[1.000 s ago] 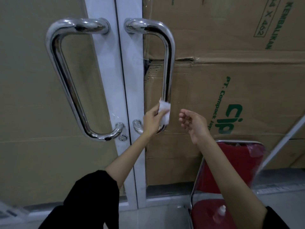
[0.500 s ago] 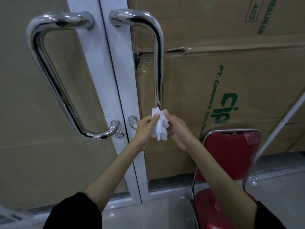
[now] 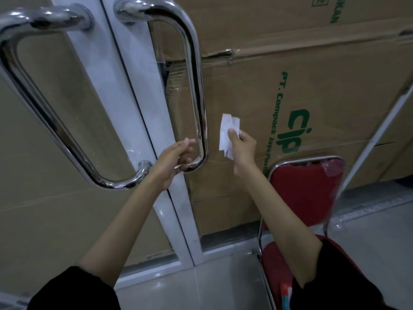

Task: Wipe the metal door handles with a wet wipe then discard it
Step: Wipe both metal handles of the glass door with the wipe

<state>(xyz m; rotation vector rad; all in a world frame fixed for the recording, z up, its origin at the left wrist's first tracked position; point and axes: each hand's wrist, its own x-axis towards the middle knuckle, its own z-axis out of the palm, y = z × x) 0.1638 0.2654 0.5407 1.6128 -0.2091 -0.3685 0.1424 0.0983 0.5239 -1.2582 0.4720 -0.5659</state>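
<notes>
The right hand (image 3: 242,147) pinches the wet wipe (image 3: 228,135) at 3 o'clock of the right handle (image 3: 194,86); the left hand (image 3: 173,161) hangs loose, holding nothing. Best wrap the wipe fully round the bar, stroking along it.

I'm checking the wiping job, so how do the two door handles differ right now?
The left handle slants and no hand is near it; the right handle hangs near upright, with the left hand at its lower bend. The wipe, held by the right hand, touches neither. Both are shiny metal loops.
</notes>
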